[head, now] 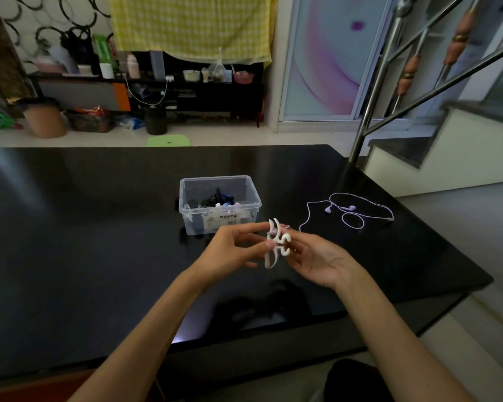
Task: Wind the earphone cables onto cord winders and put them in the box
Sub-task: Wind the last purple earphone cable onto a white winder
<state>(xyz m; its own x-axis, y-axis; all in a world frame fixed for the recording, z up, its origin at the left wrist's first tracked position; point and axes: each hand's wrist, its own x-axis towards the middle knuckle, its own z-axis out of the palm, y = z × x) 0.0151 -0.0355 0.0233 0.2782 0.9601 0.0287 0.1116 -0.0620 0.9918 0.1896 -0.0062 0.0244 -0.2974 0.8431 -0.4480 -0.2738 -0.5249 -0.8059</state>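
Note:
Both hands hold a white cord winder [277,245] above the black table, just in front of the clear plastic box [186,210]. My left hand [238,250] pinches its left side between thumb and fingers. My right hand [317,259] grips it from the right, together with the plug end of the purple earphone cable [360,216]. That cable trails from my right hand to the table's right side, where it lies in loose loops with both earbuds. The box holds several wound earphones, dark and light.
The black glossy table [99,227] ends close on the right, beside a metal stair railing [375,105]. A green stool [169,140] stands beyond the far edge. Shelves with clutter line the back wall.

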